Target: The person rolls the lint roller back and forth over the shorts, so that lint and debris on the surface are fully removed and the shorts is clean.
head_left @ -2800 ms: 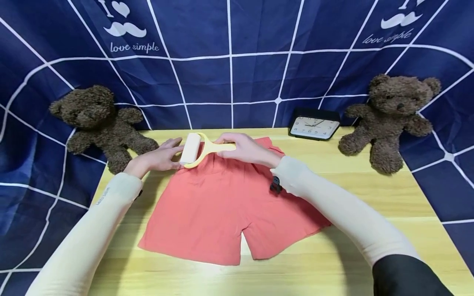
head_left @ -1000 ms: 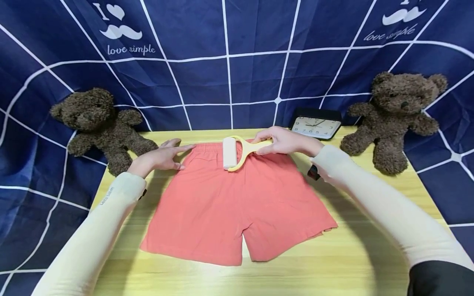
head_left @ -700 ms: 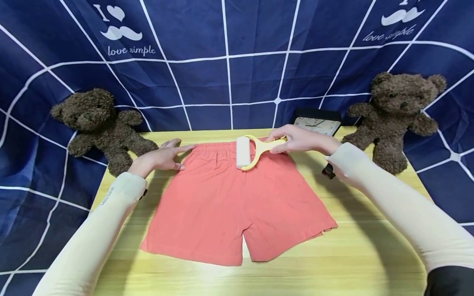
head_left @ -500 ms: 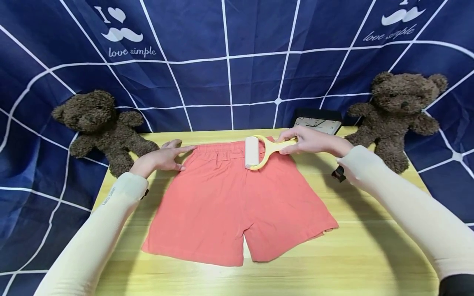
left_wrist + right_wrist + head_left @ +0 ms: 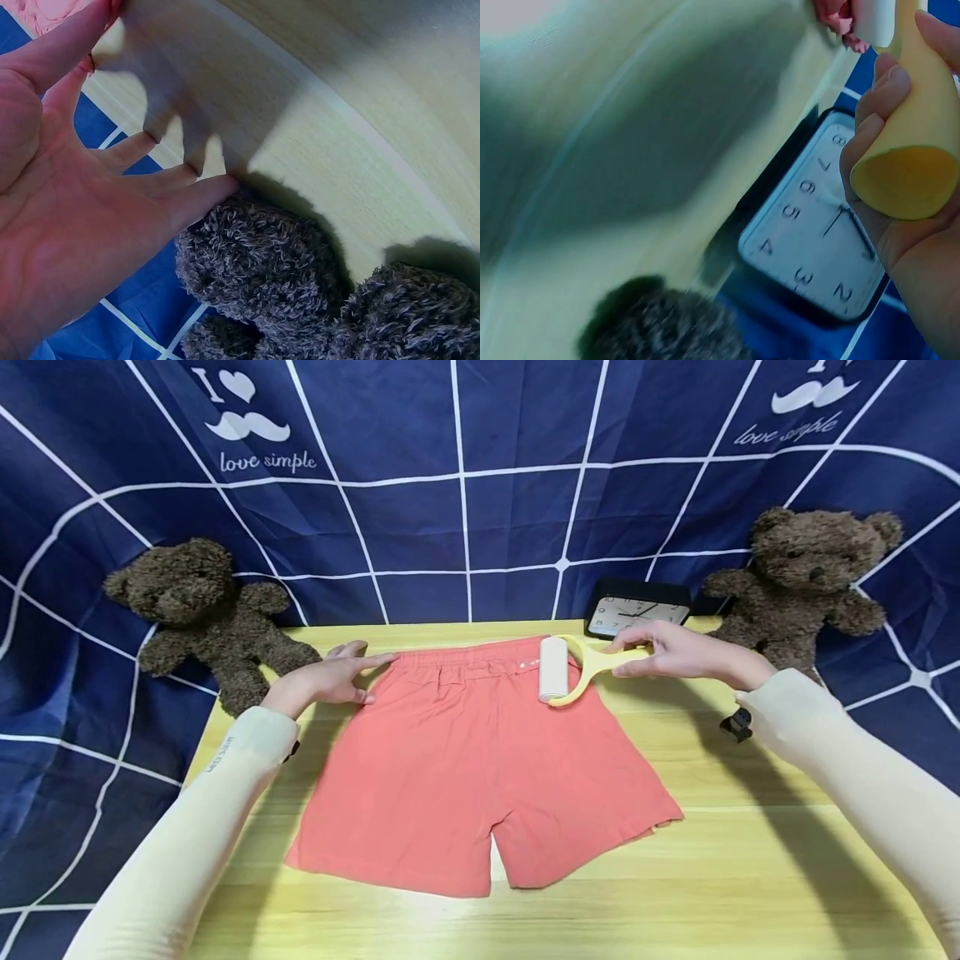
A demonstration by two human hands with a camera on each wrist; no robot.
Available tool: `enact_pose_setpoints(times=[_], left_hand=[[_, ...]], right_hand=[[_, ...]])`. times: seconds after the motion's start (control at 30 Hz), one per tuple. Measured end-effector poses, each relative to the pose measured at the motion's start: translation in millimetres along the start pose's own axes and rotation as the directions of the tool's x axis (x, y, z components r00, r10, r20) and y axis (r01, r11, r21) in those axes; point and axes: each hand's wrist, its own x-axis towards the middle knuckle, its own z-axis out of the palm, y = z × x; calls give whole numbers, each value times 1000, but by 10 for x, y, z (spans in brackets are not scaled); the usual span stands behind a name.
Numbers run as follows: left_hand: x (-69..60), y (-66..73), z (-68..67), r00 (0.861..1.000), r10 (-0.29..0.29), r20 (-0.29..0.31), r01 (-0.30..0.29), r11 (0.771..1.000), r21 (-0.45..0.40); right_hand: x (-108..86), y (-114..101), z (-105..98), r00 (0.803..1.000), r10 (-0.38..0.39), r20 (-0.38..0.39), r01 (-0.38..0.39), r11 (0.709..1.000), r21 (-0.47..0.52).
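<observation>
Roller (image 5: 597, 662): on the shorts, its white roll (image 5: 553, 670) across the right end of the waistband (image 5: 461, 659), its yellow handle (image 5: 628, 657) pointing right.
Right hand (image 5: 675, 653): fingers and thumb closed round the handle.
Left hand (image 5: 330, 680): spread wide, fingers nearly straight, gripping nothing; index finger and thumb touch the left top corner of the shorts.
Shorts (image 5: 450, 768): red, spread flat on the worktop (image 5: 757, 860), waistband at the far side.
Clock (image 5: 611, 618): at the worktop's back edge, just beyond the right hand.
Bears: brown; one (image 5: 217, 618) near the left hand, one (image 5: 813, 568) right of the clock.
</observation>
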Motion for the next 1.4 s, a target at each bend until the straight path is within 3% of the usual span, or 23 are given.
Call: enact_pose_setpoints(times=[0.2, 0.37, 0.63, 0.8, 1.0, 1.13, 1.23, 1.4], left_hand=[[19, 17, 10, 999, 34, -21, -33, 999, 14], [6, 28, 11, 999, 29, -20, -29, 999, 15], [-63, -57, -2, 1000, 19, -24, -19, 1000, 5], [-116, -99, 33, 995, 68, -68, -67, 998, 17], [-166, -171, 191, 975, 131, -177, -132, 991, 4], [-278, -256, 356, 953, 160, -257, -160, 987, 22], [-436, -298, 440, 943, 189, -274, -196, 981, 2], [-734, -316, 501, 952, 220, -214, -236, 970, -53]], right_hand=[[-192, 102, -94, 998, 57, -25, -58, 998, -36], [-382, 131, -175, 993, 116, -21, -117, 991, -64], [-632, 340, -229, 995, 22, -94, -34, 991, -126], [-819, 403, -269, 984, 9, -181, -36, 988, -148], [-1104, 360, -208, 957, 37, -289, -83, 986, -146], [-1219, 281, -35, 939, 26, -344, -81, 986, -147], [-1260, 205, 142, 926, 32, -377, -85, 989, -124], [-1271, 13, 402, 907, 52, -418, -88, 994, -68]])
